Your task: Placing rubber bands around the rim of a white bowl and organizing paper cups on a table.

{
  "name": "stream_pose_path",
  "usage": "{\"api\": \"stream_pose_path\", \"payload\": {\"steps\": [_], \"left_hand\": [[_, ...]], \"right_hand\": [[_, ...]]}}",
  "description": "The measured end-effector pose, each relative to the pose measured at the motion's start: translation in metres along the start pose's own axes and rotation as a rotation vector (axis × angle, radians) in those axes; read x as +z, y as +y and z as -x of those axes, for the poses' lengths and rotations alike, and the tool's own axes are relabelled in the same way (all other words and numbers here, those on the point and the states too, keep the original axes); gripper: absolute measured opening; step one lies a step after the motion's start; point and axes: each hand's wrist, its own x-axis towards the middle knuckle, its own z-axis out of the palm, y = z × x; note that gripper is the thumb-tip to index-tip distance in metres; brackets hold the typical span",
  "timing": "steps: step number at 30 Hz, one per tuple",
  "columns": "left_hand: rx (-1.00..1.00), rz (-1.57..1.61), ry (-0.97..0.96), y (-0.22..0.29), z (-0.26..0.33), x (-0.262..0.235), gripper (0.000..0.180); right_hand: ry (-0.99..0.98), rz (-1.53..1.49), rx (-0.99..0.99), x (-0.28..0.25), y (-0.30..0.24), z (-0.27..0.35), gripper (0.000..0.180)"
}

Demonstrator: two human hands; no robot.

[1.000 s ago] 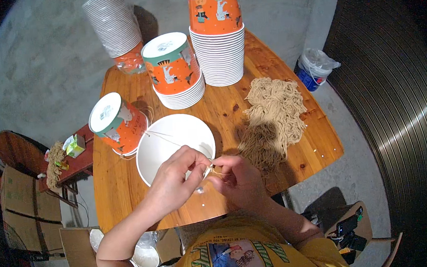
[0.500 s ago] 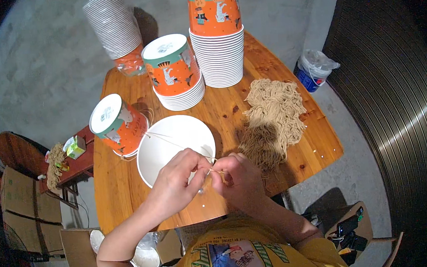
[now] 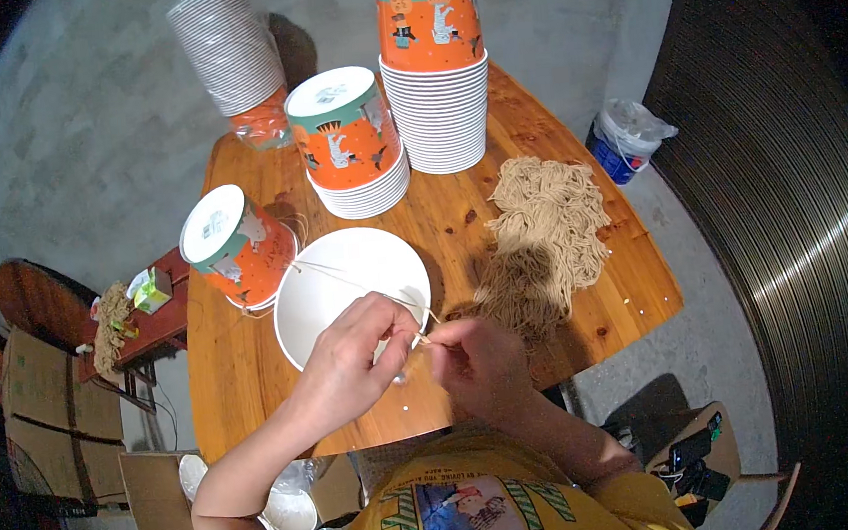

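Pinching thin pale noodle strands (image 3: 417,333) between them, the left hand (image 3: 352,360) and right hand (image 3: 476,360) meet just below the frame's centre, fingers pressed together on the strands at the near rim of a wide white paper bowl (image 3: 345,276). A few loose strands lie across the bowl's inside; otherwise it looks bare. The bowl rests on the round wooden surface (image 3: 243,369). Right of centre, a heap of tan dried noodles (image 3: 542,241) spreads over the wood, its near end just beside the right hand. Left of the bowl, a tilted orange paper tub with white base up (image 3: 233,245) touches the bowl's rim. Further up, an upturned short stack of orange tubs (image 3: 350,141) stands beside a taller upturned stack (image 3: 433,65). At upper left, a leaning column of white cups (image 3: 228,51). Off the surface at right, a blue bucket lined with clear plastic (image 3: 623,140) sits on the floor.
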Motion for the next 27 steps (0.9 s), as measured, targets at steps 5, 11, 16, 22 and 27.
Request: {"api": "stream_pose_path", "payload": {"steps": [5,11,16,22,27], "left_hand": [[-0.017,-0.003,0.003,0.0,0.0,-0.001,0.005],[-0.01,-0.03,0.013,0.0,-0.001,0.001,0.006],[-0.024,-0.005,0.009,-0.003,0.003,-0.002,0.007],[-0.025,-0.014,-0.003,0.0,0.0,0.001,0.007],[0.02,-0.052,0.005,0.001,0.0,0.0,0.005]], "right_hand": [[-0.044,-0.006,0.065,-0.003,-0.001,0.004,0.012],[-0.023,-0.035,0.058,0.002,0.007,0.012,0.02],[-0.088,-0.069,0.097,0.001,-0.001,0.008,0.027],[-0.061,-0.01,0.057,0.0,-0.003,0.001,0.024],[-0.029,0.006,0.02,0.002,-0.002,0.001,0.016]]}}
